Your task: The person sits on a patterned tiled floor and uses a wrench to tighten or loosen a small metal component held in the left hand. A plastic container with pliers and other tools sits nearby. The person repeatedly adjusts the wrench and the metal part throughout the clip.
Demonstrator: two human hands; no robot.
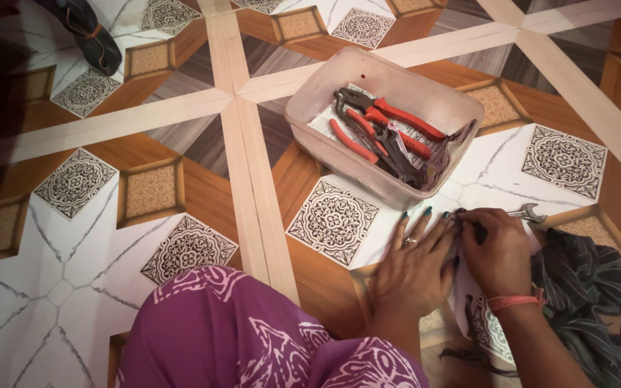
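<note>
My left hand (415, 262) lies flat on the patterned floor tile, fingers spread, a ring on one finger and teal nail polish. Just to its right, my right hand (496, 251) is closed around a metal spanner (527, 212), whose open jaw end sticks out beyond the knuckles. The fingertips of both hands meet near the spanner's dark handle end. A red thread band circles my right wrist.
A translucent plastic tub (310, 100) lined with newspaper holds red-handled pliers (389, 122) and other tools, just beyond my hands. A dark striped cloth (587, 287) lies at the right. My purple patterned knee (217, 330) is in the foreground. A dark sandal (91, 32) rests top left.
</note>
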